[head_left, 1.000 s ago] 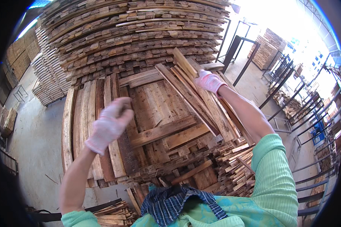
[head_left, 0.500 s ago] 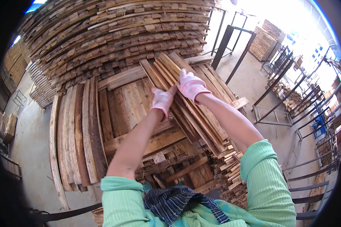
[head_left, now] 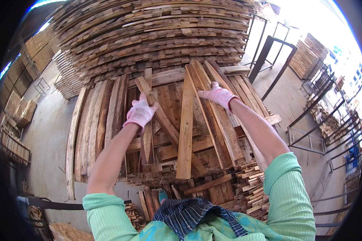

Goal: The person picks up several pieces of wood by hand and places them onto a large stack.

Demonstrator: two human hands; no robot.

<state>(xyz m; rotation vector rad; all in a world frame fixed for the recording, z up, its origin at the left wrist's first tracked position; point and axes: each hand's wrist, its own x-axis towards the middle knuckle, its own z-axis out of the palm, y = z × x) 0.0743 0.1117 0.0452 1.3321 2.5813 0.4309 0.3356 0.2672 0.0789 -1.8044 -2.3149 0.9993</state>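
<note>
My left hand [head_left: 140,113], in a pale pink knit glove, is closed round a narrow wooden plank [head_left: 169,125] that slants down to the right. Another short plank [head_left: 147,144] lies under that hand, pointing toward me. My right hand [head_left: 220,97], gloved alike, rests over several planks [head_left: 225,130] on the right, with thumb and forefinger stretched apart; its other fingers are mostly hidden. Between the hands a lighter plank [head_left: 185,132] lies by itself, its near end jutting over the front of the stack.
A row of planks [head_left: 90,124] lines the stack's left side. Behind rises a high wall of stacked lumber [head_left: 161,40]. Dark metal frames [head_left: 275,60] stand on the concrete floor to the right. Short offcuts [head_left: 253,186] are piled below at the right front.
My hands have moved apart, the left going left with a plank. The bundle between them has spread into separate planks. My view has shifted slightly left.
</note>
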